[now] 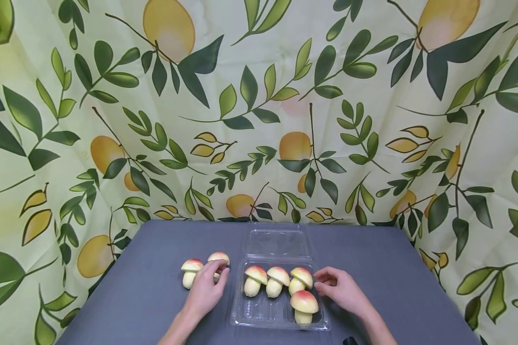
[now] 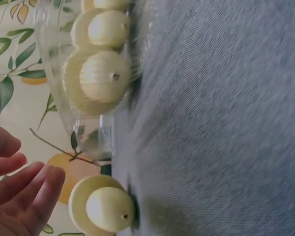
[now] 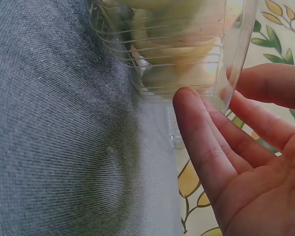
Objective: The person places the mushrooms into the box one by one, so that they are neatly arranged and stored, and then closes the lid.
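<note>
Over the far loose toy mushroom (image 1: 217, 256) on the left, my left hand (image 1: 209, 282) hovers with slightly bent fingers; head view overlap hides its stem. The left wrist view shows relaxed fingers (image 2: 44, 191) apart from a mushroom (image 2: 110, 209). Another loose mushroom (image 1: 192, 272) stands left of that hand. My right hand (image 1: 340, 287) is at the right side of a clear plastic container (image 1: 259, 322), fingertips (image 3: 188, 98) against its outer wall and rim, fingers nearly straight. Several red-topped, cream mushrooms stand inside: a row at the back and one mushroom (image 1: 304, 306) at front right.
The container's transparent lid (image 1: 278, 242) lies folded back toward the table's far edge. A grey cloth (image 1: 125, 297) covers the table. Behind hangs a leaf-and-fruit patterned curtain (image 1: 259, 182). A small black object (image 1: 350, 340) shows at the bottom edge.
</note>
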Motion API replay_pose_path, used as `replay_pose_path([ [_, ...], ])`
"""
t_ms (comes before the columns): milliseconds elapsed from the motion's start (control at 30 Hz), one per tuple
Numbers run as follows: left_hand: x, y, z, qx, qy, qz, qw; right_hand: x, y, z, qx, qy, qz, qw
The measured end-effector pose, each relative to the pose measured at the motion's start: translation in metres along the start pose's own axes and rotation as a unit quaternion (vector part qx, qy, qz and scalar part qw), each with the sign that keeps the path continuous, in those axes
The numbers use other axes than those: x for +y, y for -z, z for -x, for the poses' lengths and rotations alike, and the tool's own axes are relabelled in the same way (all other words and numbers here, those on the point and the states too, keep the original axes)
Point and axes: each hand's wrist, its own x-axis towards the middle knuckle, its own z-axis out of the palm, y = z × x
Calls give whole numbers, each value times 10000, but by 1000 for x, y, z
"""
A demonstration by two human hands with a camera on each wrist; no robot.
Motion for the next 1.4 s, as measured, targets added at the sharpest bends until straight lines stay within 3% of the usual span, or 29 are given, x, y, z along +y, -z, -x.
replay_pose_path([
  [167,-2,3,-9,401,-398,-424,9975,0,0,-1,42,-34,22,10000],
  [367,-10,9,-18,606,-282,-1160,9910,-1,-1,-1,-5,-39,11,10000],
  [567,-18,10,-27,232,215,-1329,9906,-3,0,0,-12,5,17,10000],
  [900,-24,4,-35,-371,1015,-1178,9871,-5,0,0,8,7,-1,10000],
  [1400,-28,-9,-39,-869,1060,-1435,9801,0,-1,-1,127,-71,208,9997],
])
